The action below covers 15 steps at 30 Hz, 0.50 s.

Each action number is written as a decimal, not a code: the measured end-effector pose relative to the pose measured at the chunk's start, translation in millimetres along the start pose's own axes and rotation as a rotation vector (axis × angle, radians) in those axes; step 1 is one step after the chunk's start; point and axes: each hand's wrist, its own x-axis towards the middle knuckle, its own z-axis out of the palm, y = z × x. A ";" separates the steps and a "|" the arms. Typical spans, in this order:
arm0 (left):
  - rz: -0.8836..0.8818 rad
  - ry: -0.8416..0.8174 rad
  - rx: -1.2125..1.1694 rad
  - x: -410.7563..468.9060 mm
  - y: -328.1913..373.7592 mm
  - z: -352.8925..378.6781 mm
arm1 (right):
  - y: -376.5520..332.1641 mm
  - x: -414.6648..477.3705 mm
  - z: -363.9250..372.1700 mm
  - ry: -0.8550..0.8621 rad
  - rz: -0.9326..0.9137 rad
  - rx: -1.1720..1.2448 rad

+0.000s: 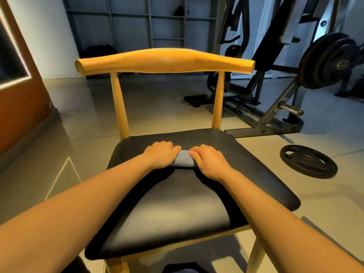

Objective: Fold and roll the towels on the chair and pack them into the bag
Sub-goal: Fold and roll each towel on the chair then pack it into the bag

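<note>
both hands down on the chair seat, w/ a small grey towel rolled up tight btwn them, near the back of the black cushion. left hand curls over its left end, fingers pressed together on top. right hand does the same on the right end. weight plate flat on the floor to the right. no bag in sight.

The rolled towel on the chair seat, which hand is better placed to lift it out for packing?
Marginally the right hand: it wraps the grey towel roll as the left hand does, but its thumb already tucks under the end. No bag shows.
</note>
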 end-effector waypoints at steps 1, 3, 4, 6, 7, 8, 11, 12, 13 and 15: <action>0.003 0.000 0.049 0.1 0.9 0.4 | 1.0 1.5 1.5 0.004 0.005 -0.005; 0.020 -0.002 0.081 -0.2 1.0 0.7 | 1.9 3.3 2.1 0.005 0.005 -0.004; 0.017 -0.020 0.074 1.2 -1.1 1.2 | 2.1 3.3 1.4 0.003 0.001 0.005; -0.038 -0.066 0.001 3.6 -4.4 -0.8 | 3.9 3.3 -0.5 -0.008 -0.016 0.032; -0.068 -0.103 -0.052 4.9 -5.8 -3.0 | 4.9 2.9 -1.6 -0.013 -0.026 0.045; -0.089 -0.146 -0.104 6.2 -6.7 -6.0 | 5.8 1.8 -2.5 -0.019 -0.035 0.056; -0.068 -0.218 -0.146 5.4 -6.3 -12.5 | 6.3 -4.2 -3.0 -0.018 -0.064 0.084; -0.048 -0.206 -0.130 2.7 -5.3 -12.5 | 6.1 -7.1 -3.0 -0.011 -0.073 0.092; -0.026 -0.173 -0.103 -0.6 -3.9 -11.0 | 6.2 -10.0 -3.0 -0.005 -0.081 0.101; -0.004 -0.071 -0.031 -12.2 -0.9 -7.3 | 5.9 -16.0 -5.5 -0.005 -0.093 0.129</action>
